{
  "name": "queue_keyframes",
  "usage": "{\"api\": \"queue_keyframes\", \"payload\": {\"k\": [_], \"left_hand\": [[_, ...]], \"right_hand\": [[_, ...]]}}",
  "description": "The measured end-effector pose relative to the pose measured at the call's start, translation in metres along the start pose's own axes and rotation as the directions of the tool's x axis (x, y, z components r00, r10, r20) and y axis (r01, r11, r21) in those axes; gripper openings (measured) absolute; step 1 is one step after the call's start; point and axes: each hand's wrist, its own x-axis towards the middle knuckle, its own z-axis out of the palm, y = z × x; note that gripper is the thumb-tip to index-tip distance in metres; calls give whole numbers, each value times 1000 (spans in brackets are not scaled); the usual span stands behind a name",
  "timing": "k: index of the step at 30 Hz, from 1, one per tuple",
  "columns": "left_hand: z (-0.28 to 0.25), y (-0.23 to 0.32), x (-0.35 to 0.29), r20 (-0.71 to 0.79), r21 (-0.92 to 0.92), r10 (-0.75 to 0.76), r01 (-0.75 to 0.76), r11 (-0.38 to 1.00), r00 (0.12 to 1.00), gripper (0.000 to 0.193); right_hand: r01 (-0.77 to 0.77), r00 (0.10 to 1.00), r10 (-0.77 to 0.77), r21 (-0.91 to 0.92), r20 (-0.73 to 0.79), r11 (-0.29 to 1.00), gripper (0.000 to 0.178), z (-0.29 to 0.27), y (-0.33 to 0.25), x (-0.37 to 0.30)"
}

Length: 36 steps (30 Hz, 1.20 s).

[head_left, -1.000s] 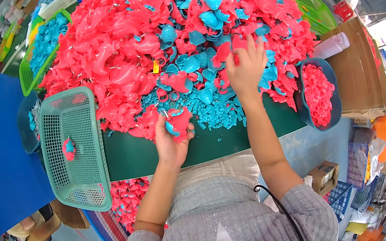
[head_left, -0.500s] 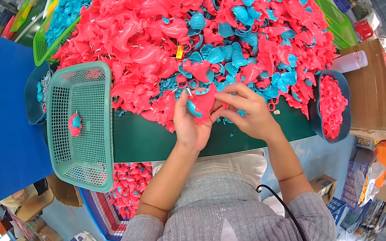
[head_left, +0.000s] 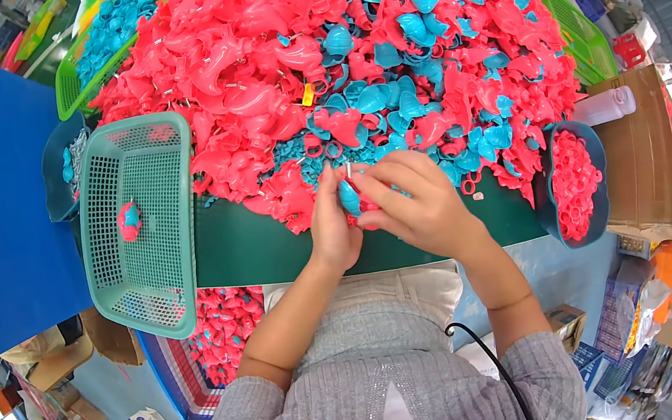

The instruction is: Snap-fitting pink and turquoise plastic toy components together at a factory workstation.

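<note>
Between my hands, over the near edge of the pile, is a small pink and blue plastic toy part (head_left: 349,198). My left hand (head_left: 333,226) closes round its left side. From the other side my right hand (head_left: 418,200) grips it, thumb and fingers bent in against it. A thin metal pin (head_left: 349,170) sticks up at its top; how it is fixed is hidden by the fingers. Beyond my hands spreads a large heap of pink plastic pieces (head_left: 239,99) mixed with blue shell pieces (head_left: 372,99). Small blue bits (head_left: 294,152) lie just past my fingertips.
To the left stands a green mesh basket (head_left: 187,175) holding one pink and blue piece (head_left: 129,221). Behind it is a bin of metal pins (head_left: 77,156). A dark tub (head_left: 601,203) of small pink parts stands right, near a pinkish bottle (head_left: 605,107). A crate (head_left: 174,387) sits below the table.
The toy part has turned in my hands, with less of its pink side showing. My right hand has moved left and closed over it; the left fingers have come up beside it.
</note>
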Motion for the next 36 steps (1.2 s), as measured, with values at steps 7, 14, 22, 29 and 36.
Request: {"api": "queue_keyframes", "payload": {"k": [7, 14, 22, 29, 36], "left_hand": [[15, 3, -14, -64, -12, 11, -12, 1000, 998, 46], [19, 8, -13, 23, -147, -65, 68, 987, 998, 48], [13, 6, -6, -10, -145, -56, 54, 988, 998, 53], [18, 9, -13, -5, -96, 35, -35, 995, 999, 50], [27, 8, -18, -35, -51, 124, -126, 991, 992, 53]], "right_hand": [[-122, 990, 131, 152, -55, 981, 50, 18, -1, -2], [-151, 987, 159, 204, -20, 967, 53, 16, -1, -3], [-92, 995, 98, 199, -20, 976, 56, 17, 2, -3], [-158, 986, 165, 133, -39, 978, 57, 23, -6, -10], [-214, 975, 223, 204, -23, 955, 61, 19, -7, -13]]}}
